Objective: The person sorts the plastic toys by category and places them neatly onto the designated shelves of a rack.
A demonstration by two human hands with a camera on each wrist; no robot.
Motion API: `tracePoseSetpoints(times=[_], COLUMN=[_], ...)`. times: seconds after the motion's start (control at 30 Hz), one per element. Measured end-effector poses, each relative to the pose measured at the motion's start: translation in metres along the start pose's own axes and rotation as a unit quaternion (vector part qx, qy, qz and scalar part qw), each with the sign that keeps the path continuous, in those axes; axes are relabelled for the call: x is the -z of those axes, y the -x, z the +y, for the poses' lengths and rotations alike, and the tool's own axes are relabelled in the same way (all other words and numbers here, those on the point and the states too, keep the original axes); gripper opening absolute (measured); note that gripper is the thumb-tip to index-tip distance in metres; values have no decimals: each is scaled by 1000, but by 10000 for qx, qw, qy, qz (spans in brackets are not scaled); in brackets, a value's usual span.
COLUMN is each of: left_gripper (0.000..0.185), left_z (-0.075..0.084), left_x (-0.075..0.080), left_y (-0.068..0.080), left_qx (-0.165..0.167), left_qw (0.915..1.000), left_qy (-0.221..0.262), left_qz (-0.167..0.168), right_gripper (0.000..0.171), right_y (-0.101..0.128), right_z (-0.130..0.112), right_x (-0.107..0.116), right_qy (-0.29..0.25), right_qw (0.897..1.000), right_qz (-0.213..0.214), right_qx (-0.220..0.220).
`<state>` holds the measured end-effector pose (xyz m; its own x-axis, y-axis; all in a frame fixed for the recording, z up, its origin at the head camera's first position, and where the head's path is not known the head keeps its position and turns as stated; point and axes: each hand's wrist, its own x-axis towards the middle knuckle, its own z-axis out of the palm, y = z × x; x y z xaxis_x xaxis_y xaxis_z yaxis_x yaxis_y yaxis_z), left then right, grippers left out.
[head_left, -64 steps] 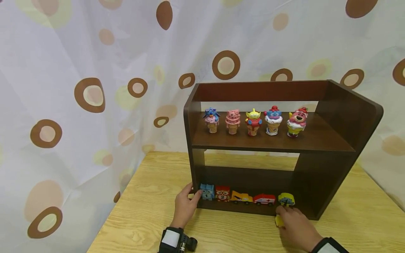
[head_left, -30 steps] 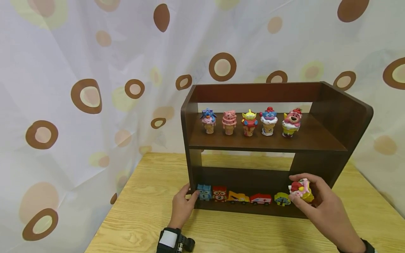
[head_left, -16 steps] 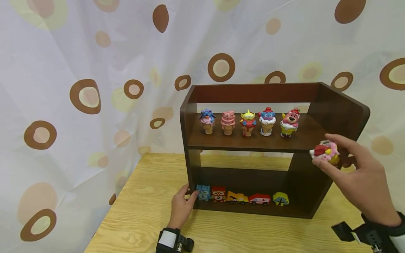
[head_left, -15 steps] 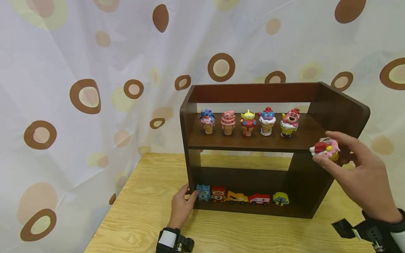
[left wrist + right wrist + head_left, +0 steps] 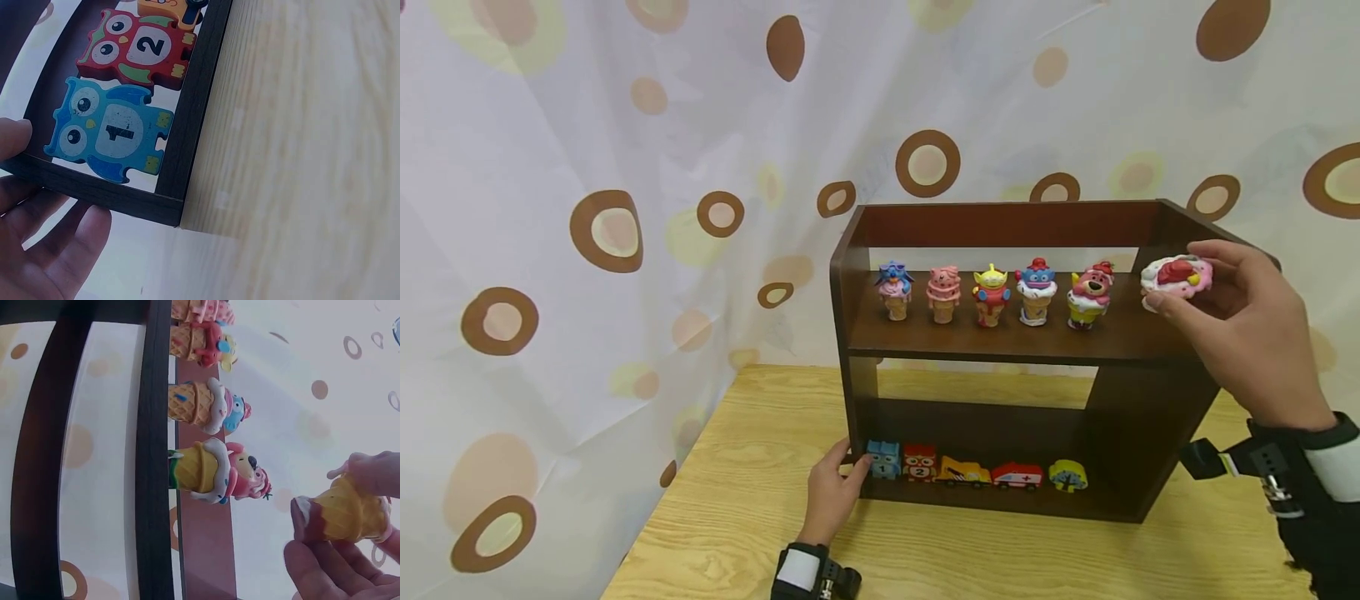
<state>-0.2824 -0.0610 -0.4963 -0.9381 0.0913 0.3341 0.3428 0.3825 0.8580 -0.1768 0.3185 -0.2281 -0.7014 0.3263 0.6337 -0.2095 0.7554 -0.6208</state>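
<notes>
My left hand (image 5: 832,496) grips the lower left side panel of a dark brown two-tier shelf (image 5: 985,354), its thumb on the inner face and its fingers outside, as the left wrist view shows. Between my right thumb and fingers is an ice-cream cone figurine (image 5: 1177,277) with a pink, white and red top. My right hand (image 5: 1262,333) holds it at the right end of the upper tier, above the board. In the right wrist view its yellow waffle cone (image 5: 340,512) points toward the board. The nearest standing figurine is a pink bear cone (image 5: 1089,296).
Several cone figurines, including a blue one (image 5: 895,290) and a yellow-headed one (image 5: 992,296), line the upper tier. On the lower tier stand blue (image 5: 883,460) and red (image 5: 920,462) owl blocks, a yellow truck (image 5: 963,472), an ambulance (image 5: 1017,476) and a tree block (image 5: 1068,476).
My right hand has picked up the cone figurine from in front of the lower tier and raised it to the right end of the upper tier. My left hand keeps its grip on the side panel.
</notes>
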Motion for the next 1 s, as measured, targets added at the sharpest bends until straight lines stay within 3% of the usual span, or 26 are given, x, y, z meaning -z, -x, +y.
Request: tracePoseSetpoints(times=[0.23, 0.6, 1.0], left_gripper=[38, 37, 38], left_z=[1, -1, -2], left_x=[-1, 1, 0], left_y=[-1, 0, -1], left_qx=[-34, 71, -35], left_qw=[10000, 10000, 10000], left_qy=[-44, -52, -60], left_qz=[19, 10, 9], right_gripper=[64, 60, 58], right_y=[-10, -19, -24], right_z=[5, 20, 35], right_x=[-5, -21, -28], right_qy=[287, 811, 1354], right_qw=[9994, 9967, 9864], right_qz=[68, 77, -921], right_qx=[-165, 1, 104])
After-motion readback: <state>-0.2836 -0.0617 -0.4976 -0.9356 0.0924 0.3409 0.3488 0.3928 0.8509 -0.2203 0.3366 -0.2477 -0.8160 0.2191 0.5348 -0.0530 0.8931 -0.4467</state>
